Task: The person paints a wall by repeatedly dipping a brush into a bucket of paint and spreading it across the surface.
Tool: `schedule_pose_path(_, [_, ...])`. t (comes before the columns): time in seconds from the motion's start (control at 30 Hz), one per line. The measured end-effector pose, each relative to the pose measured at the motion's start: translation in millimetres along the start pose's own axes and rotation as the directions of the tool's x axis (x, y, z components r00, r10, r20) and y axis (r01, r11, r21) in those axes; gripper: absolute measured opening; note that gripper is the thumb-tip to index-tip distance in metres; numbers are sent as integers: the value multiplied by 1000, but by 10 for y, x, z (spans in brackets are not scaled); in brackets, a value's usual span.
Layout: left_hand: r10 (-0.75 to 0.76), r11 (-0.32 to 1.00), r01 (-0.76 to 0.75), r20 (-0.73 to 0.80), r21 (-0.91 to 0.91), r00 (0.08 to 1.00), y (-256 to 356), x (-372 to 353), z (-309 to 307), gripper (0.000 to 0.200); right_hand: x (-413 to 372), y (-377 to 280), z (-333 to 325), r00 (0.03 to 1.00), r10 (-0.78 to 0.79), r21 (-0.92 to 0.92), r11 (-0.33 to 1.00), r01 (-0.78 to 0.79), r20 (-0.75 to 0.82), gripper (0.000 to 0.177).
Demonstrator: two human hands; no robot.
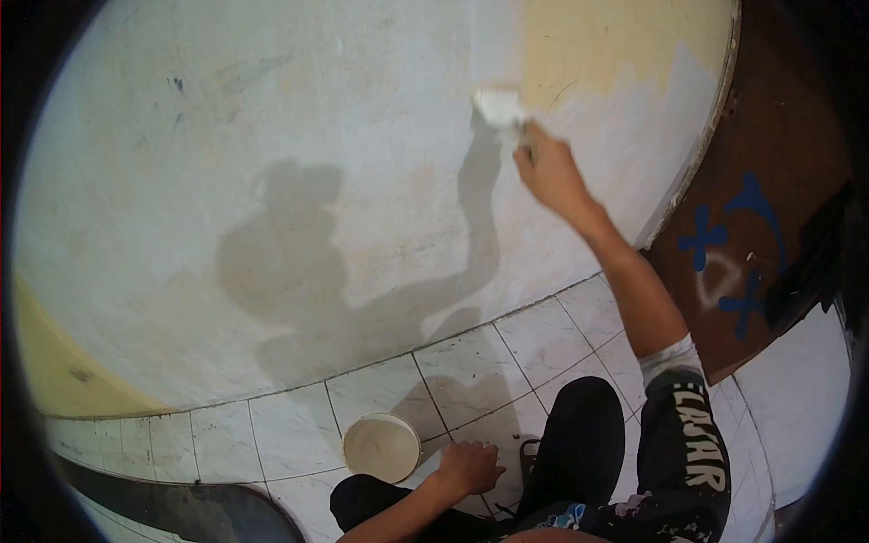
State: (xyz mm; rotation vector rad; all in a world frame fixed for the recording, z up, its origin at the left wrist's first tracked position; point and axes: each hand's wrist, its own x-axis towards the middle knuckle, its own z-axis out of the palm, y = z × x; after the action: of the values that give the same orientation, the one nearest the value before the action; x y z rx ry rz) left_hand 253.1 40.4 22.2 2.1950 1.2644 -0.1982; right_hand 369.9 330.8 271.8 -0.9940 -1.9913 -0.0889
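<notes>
Our right hand (550, 172) closed round brush (500, 106), high above bucket (382, 447); left hand (469, 466) loosely curled, holding nothing, just beside bucket.

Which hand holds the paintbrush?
The right hand, raised against the wall, grips the paintbrush; the left hand rests on the floor beside the bucket.

Brush (500, 106), white bristles, seemingly pressed flat on wall (272, 136).

off-white wall (226, 136) with yellow patch (615, 45), pale tiled floor (471, 362), brown panel (787, 136)
</notes>
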Motion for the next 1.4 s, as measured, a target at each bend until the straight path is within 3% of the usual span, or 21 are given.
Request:
schedule_pose_path(0.07, [1,1000,-1,2,6,1000,30,0,22,47,-386,261,174,978,47,-71,997,-33,204,29])
schedule_pose_path(0.1, [9,1000,-9,7,-1,1000,49,0,18,48,-543,352,181,978,46,-74,997,-32,203,29])
schedule_pose_path(0.17, [8,1000,-8,9,-4,1000,67,-34,7,48,-720,346,152,914,126,12,990,-142,385,27])
schedule_pose_path(0.27, [17,1000,-17,16,-10,1000,74,-70,-21,49,-502,54,-234,924,170,-27,985,-171,342,25])
schedule_pose_path(0.33, [19,1000,-19,-38,6,999,60,-75,21,49,-158,-253,-544,950,217,-88,975,-202,224,31])
schedule_pose_path(0.4, [3,1000,-3,-12,-2,1000,51,-70,9,49,252,-349,-719,999,-46,-98,994,44,-17,33])
schedule_pose_path(0.53, [-8,1000,9,53,-12,999,42,-52,-26,49,915,-778,-913,947,-187,-117,980,162,-260,35])
schedule_pose_path(0.63, [-2,1000,2,26,-19,1000,9,-43,-6,49,1045,-786,-669,980,-116,-75,992,105,-164,34])
schedule_pose_path(0.67, [-3,1000,3,28,-18,1000,-2,-45,-11,49,1004,-600,-390,930,-244,-140,967,212,-276,30])
schedule_pose_path(0.77, [-4,1000,4,6,-6,1000,-30,-56,-11,48,400,-481,27,981,-109,-61,993,100,-159,30])
schedule_pose_path(0.87, [-1,999,0,-7,-48,1000,-37,-58,21,48,-262,-104,366,997,-74,-68,995,73,-13,34])
schedule_pose_path(0.93, [4,1000,-4,-2,-13,1000,-17,-52,18,50,-581,-12,376,967,87,-89,994,-67,238,34])
schedule_pose_path(0.97, [10,1000,-10,-5,-8,1000,-8,-57,20,50,-692,28,352,969,88,-96,993,-67,232,34])
schedule_pose_path(1.03, [16,1000,-16,-4,-15,1000,8,-69,27,52,-802,128,279,863,251,-39,964,-261,438,26])
schedule_pose_path(1.07, [22,1000,-22,-11,-2,1000,13,-66,10,52,-745,225,242,870,251,-42,965,-258,424,26])
schedule_pose_path(1.17, [16,1000,-16,29,1,999,11,-56,-5,53,-254,606,66,962,45,-42,998,-35,268,22])
schedule_pose_path(1.2, [11,1000,-12,41,6,999,-7,-37,9,53,48,243,-309,841,340,-45,934,-355,420,23])
schedule_pose_path(1.3, [6,1000,-7,56,21,998,-54,13,24,53,814,75,-894,915,245,75,956,-283,321,23])
schedule_pose_path(1.4, [4,1000,-5,70,19,998,-92,50,43,53,1299,-237,-1382,975,140,60,987,-152,170,23])
